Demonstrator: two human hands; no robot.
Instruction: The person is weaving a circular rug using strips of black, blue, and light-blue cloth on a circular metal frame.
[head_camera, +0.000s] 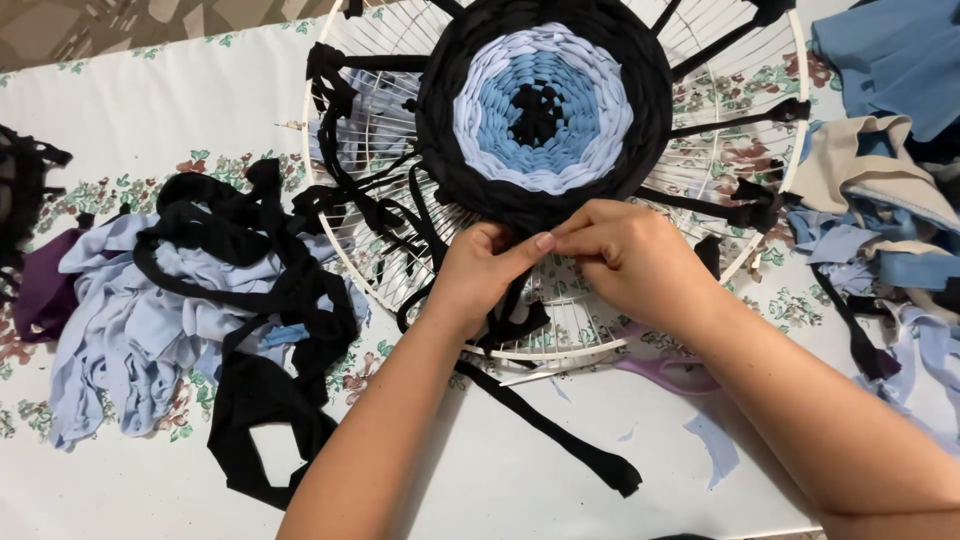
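The fingers of the left hand (478, 268) are pinched narrow on a black cloth strip (545, 425) right at the lower edge of the round weaving (543, 100). The right hand (625, 252) meets it there, fingertips bunched tight on the same spot, thumb against thumb; whether it holds the strip or one of the black spokes under it, I cannot tell.

From where I stand, the risk seems to be in the pull. A hard tug on the strip would likely drag the outer black ring out of round or bunch it, and could slide a spoke sideways. The long loose tail trails off toward the table edge and may snag under a forearm. The purple scissors (668, 372) lie half hidden beneath the right wrist, close enough to catch the cloth.

The weaving sits on a white wire frame (330, 215) on the flowered tablecloth (150, 110): a dark centre, then blue, pale lilac-white, and a thick black band outside, with black spokes running to the rim. Heaps of cloth scraps (130, 320) lie to the left, more to the right.
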